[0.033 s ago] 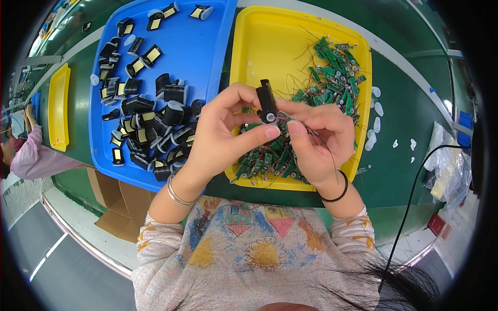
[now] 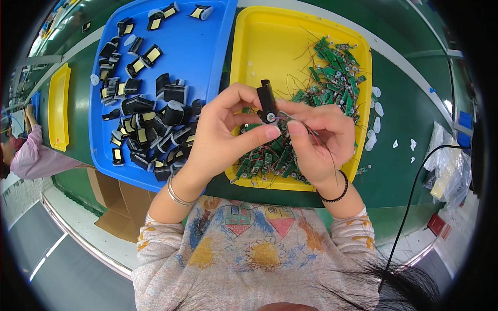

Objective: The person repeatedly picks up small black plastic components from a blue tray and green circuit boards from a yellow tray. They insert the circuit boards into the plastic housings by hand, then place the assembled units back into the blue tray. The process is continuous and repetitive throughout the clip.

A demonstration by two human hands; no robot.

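Between the thumb and fingers of my left hand [image 2: 228, 124] is a black plastic housing [image 2: 266, 98], tilted, with a small round whitish part [image 2: 270, 117] at its near end. My right hand [image 2: 324, 135] pinches a small circuit board with thin wires [image 2: 314, 136] right beside that end; the fingers cover most of the board. Both hands are above the near part of a yellow tray [image 2: 254, 36], which holds a heap of green circuit boards [image 2: 337, 72] with wires. To the left, a blue tray [image 2: 197, 52] carries many black housings [image 2: 137, 105], some showing pale yellow patches.
Right of the yellow tray, flat whitish oval pieces [image 2: 378, 109] lie on the green table [image 2: 399, 103]. Further right are a clear plastic bag [image 2: 446, 171] and a black cable [image 2: 410, 207]. At far left, another person's pink sleeve [image 2: 41, 155] shows near a narrow yellow tray [image 2: 58, 109]. Cardboard [image 2: 122, 207] stands below the table.
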